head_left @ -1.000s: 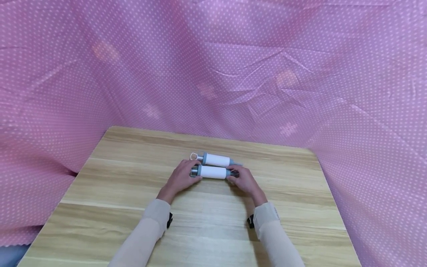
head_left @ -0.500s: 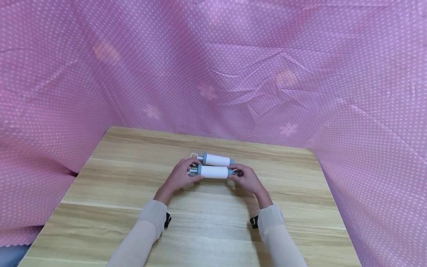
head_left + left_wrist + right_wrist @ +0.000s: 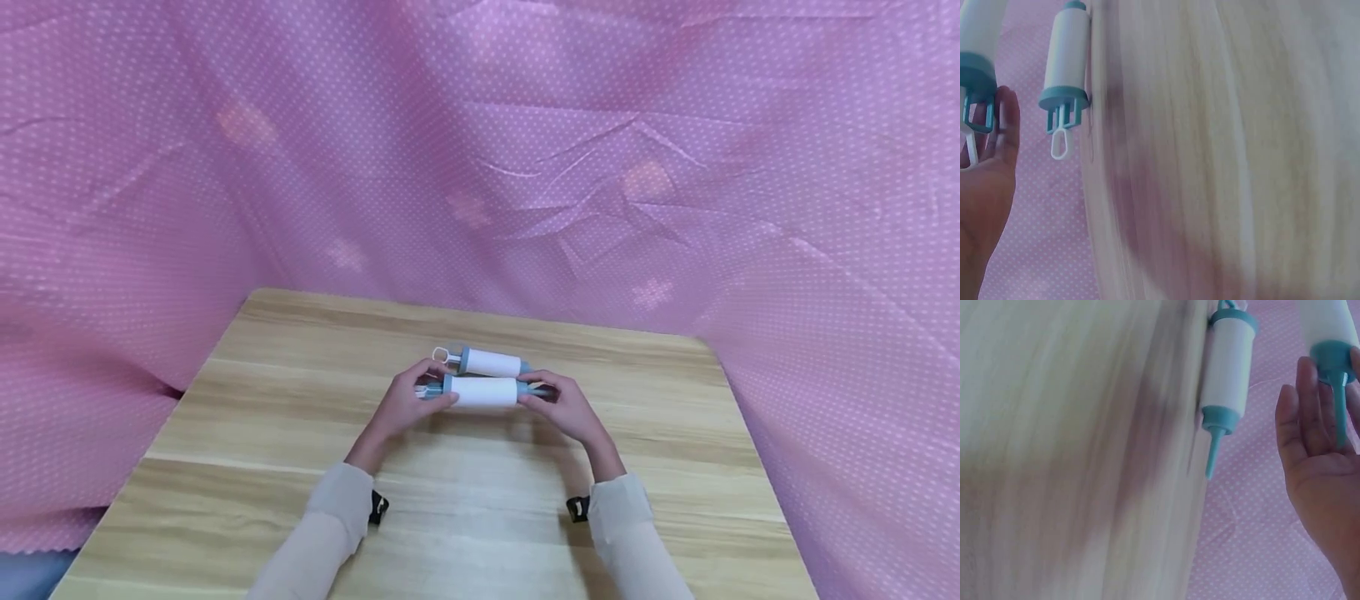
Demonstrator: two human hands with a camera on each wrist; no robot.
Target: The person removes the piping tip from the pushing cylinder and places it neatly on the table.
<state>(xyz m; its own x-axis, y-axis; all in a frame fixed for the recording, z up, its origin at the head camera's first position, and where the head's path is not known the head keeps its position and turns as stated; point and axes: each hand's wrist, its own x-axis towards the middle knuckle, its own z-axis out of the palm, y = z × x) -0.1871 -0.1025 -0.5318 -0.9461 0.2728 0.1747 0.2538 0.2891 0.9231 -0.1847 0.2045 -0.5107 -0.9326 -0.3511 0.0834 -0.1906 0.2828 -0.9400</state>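
Both hands hold one white-barrelled hand pump (image 3: 483, 392) with blue-green end caps, level and seemingly just above the table. My left hand (image 3: 400, 407) grips its handle end, thumb on the near side and fingers on the far side. At the nozzle end, my right hand (image 3: 567, 410) pinches the cap between thumb and fingers. A second, matching pump (image 3: 491, 362) lies right behind, its white pull ring to the left; in the right wrist view its thin nozzle (image 3: 1212, 453) shows. The held pump's barrel (image 3: 979, 28) is cut off by the left wrist view's edge.
The wood-grain table (image 3: 480, 517) reaches out on all sides of the pumps. A pink dotted cloth (image 3: 480, 167) hangs behind and at both sides of it. Black wrist straps (image 3: 378, 507) sit at the cuffs.
The hands have drawn slightly apart and the front pump has come a little nearer and up, its shadow now showing below. The rear pump stays put; the whole view shifts slightly.
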